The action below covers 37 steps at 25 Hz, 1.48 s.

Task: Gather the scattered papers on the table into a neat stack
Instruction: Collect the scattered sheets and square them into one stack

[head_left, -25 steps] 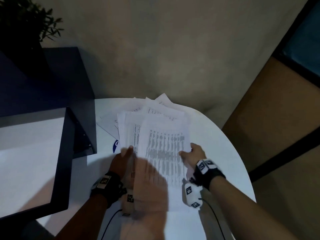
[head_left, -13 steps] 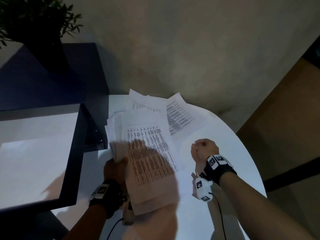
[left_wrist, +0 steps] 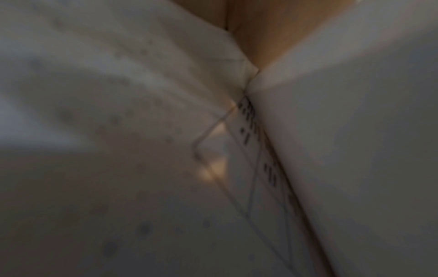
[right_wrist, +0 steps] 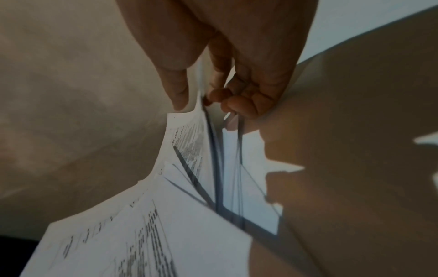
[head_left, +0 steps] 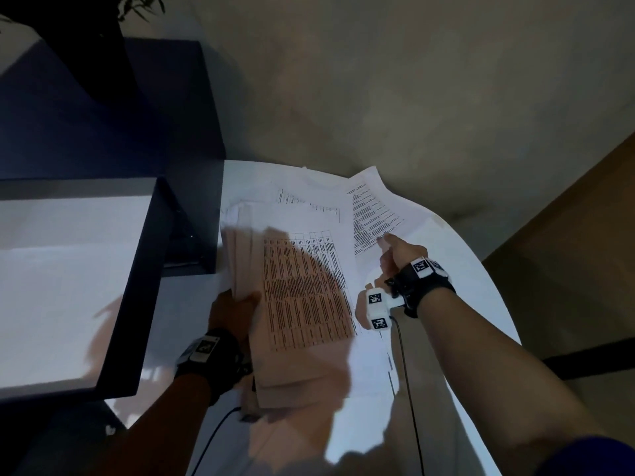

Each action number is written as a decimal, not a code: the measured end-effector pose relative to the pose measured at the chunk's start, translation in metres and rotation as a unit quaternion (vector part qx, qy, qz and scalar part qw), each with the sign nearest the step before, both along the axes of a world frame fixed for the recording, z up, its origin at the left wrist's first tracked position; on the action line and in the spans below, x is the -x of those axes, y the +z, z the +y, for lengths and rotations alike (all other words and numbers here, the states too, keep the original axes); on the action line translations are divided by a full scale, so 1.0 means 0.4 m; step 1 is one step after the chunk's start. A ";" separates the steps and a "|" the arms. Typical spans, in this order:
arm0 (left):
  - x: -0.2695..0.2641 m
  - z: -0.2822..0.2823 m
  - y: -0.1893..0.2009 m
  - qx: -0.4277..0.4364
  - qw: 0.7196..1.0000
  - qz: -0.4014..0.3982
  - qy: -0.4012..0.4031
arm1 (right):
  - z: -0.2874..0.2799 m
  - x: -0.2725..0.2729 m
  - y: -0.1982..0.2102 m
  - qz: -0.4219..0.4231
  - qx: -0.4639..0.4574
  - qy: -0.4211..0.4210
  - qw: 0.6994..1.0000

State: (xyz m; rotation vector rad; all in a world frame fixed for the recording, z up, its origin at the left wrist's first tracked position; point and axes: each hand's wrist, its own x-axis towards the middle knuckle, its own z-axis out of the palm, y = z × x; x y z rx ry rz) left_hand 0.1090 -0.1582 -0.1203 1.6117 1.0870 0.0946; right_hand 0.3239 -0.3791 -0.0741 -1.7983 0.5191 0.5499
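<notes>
Paper in the left hand: the left hand (head_left: pixel 234 304) grips a thick bundle of papers (head_left: pixel 302 290) by its left edge, thumb on top and fingers hidden beneath. The bundle is lifted and tilted above the table, its edges fanned and uneven.
Left wrist view: blurred sheets fill the picture at close range, and nothing more can be made out.
Right hand: the right hand (head_left: pixel 400 257) pinches the near corner of a loose sheet (head_left: pixel 376 207). The right wrist view shows the thumb on one side, curled fingers on the other and the corner raised. More than one sheet edge may be caught in the pinch.
Other paper: a far sheet (head_left: pixel 309 197) lies flat just beside the pinched one, partly under the bundle.
Table: white table (head_left: pixel 474 276) with a curved edge.
Progress: most papers look gathered. The sheets at the far side have yet to join the bundle, which then needs squaring and laying down.
Writing: printed tables and lines of text, too small to read. No brand shows. The wristbands carry black-and-white square markers.
Surroundings: a dark blue cabinet (head_left: pixel 103 132) stands at the left with a plant (head_left: pixel 137 5) on top.
</notes>
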 end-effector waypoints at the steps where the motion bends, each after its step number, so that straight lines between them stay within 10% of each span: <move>1: -0.001 -0.001 0.002 0.004 1.000 -0.002 0.001 | 0.005 -0.005 -0.004 -0.005 -0.007 0.005 1.000; 6: -0.001 0.006 -0.004 0.010 1.000 0.004 0.002 | 0.020 0.013 0.014 -0.051 0.007 0.017 0.999; 18: 0.008 0.021 -0.012 -0.006 0.999 -0.009 -0.030 | -0.285 0.002 0.051 -0.190 -0.012 -0.268 0.944; 21: 0.002 0.025 -0.018 -0.013 0.999 0.007 -0.036 | -0.330 0.008 0.048 -0.210 0.023 -0.217 0.953; 27: 0.000 0.033 -0.020 -0.010 0.999 0.015 -0.037 | -0.097 0.177 -0.059 -0.189 0.130 0.149 0.962; 37: 0.013 0.018 0.033 -0.099 0.985 -0.060 -0.128 | -0.020 0.265 -0.056 -0.171 0.055 0.297 0.938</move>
